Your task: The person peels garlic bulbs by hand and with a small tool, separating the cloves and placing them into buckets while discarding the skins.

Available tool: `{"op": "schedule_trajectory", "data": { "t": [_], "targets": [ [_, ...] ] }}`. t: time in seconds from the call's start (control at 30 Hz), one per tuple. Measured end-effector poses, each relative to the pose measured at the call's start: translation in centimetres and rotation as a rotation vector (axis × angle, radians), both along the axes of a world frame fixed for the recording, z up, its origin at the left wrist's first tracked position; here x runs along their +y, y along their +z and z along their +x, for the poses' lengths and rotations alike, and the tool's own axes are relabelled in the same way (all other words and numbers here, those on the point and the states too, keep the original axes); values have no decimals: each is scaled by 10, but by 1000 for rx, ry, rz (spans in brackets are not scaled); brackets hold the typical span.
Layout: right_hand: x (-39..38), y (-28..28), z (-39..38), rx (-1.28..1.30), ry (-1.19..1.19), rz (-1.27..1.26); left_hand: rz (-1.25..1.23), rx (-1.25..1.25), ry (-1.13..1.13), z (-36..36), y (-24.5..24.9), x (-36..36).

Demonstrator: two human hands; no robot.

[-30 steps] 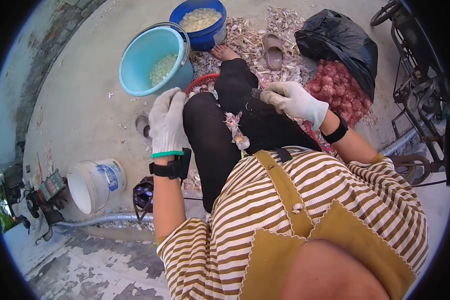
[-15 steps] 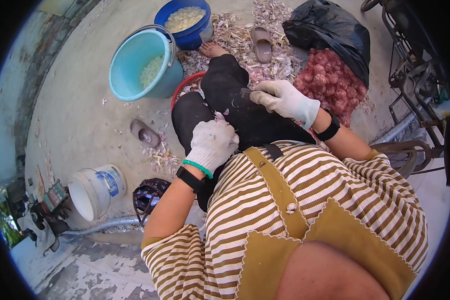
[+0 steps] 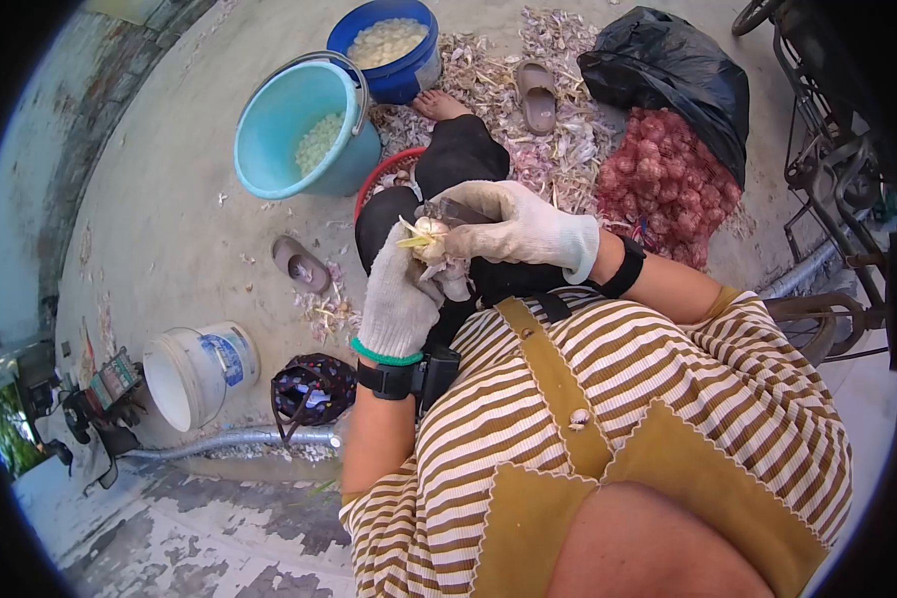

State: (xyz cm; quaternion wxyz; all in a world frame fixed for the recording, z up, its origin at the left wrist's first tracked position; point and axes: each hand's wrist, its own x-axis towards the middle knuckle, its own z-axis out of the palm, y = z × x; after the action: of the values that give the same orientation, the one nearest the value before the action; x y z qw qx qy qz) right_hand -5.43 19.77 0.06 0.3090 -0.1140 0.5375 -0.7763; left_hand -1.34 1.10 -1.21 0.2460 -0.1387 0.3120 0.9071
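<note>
Both my hands wear white knit gloves and meet above my lap. My left hand (image 3: 399,299) holds a garlic bulb (image 3: 426,235) with a pale stem, lifted in front of my knees. My right hand (image 3: 513,227) is closed around a small dark knife (image 3: 455,210) whose blade rests against the bulb. A teal bucket (image 3: 269,149) with peeled cloves in it stands just beyond my knees. A blue tub (image 3: 401,75) full of peeled cloves is behind it. A red basket (image 3: 384,171) peeks out between my legs.
A red mesh sack of garlic (image 3: 668,184) and a black bag (image 3: 668,75) lie to the right, with garlic skins (image 3: 488,85) strewn over the concrete. A white bucket (image 3: 201,371), a dark helmet (image 3: 314,389), sandals and a hose lie to the left. A bike frame stands at the right edge.
My left hand went from near the teal bucket down to my lap, picked up a garlic bulb and raised it. My right hand brought the knife to the bulb.
</note>
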Motion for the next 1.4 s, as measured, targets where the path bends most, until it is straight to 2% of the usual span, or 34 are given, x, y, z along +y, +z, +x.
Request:
{"op": "schedule_trajectory", "data": {
  "t": [0.03,0.07,0.13,0.2,0.3,0.33,0.37,0.4,0.47,0.5,0.53,0.6,0.63,0.8,0.87,1.0,1.07,1.2,1.27,1.4],
  "targets": [
    [3,13,-1,-96,53,26,-251,183,-12,4,7,8],
    [6,25,-2,-193,106,52,-250,184,-10,6,14,12],
    [8,22,-5,-184,171,105,-328,191,-27,10,22,17],
    [7,17,-5,-176,234,158,-292,127,-42,8,21,18],
    [1,4,1,97,141,31,-418,117,0,7,29,24],
    [4,6,1,98,141,32,-803,353,-107,8,29,20],
    [9,12,1,-17,156,20,-1184,592,-219,9,29,18],
    [13,21,1,-132,170,9,-1183,594,-218,11,27,18],
    [15,30,3,-188,123,-20,-840,373,125,17,22,18],
    [17,26,3,-204,184,-52,-848,419,234,21,30,20],
    [19,23,4,-225,243,-84,-845,417,230,22,38,21],
    [19,21,5,-251,226,-45,-1038,825,149,21,49,20],
    [20,20,3,-247,265,-68,-1070,877,91,22,42,16],
    [19,17,1,-224,293,-8,-1041,920,57,20,40,16],
    [19,18,4,-259,268,-16,-1154,1047,72,18,42,16],
    [15,15,12,-294,171,-32,-1187,1060,58,20,39,17],
    [14,16,13,-317,177,-78,-1055,904,80,23,30,19],
    [10,1,12,-353,180,-251,-1058,780,146,32,27,26],
    [9,4,13,-331,169,-256,-890,543,175,34,32,31],
    [9,7,15,-325,147,-330,-882,579,215,31,31,35]
  ]
}}
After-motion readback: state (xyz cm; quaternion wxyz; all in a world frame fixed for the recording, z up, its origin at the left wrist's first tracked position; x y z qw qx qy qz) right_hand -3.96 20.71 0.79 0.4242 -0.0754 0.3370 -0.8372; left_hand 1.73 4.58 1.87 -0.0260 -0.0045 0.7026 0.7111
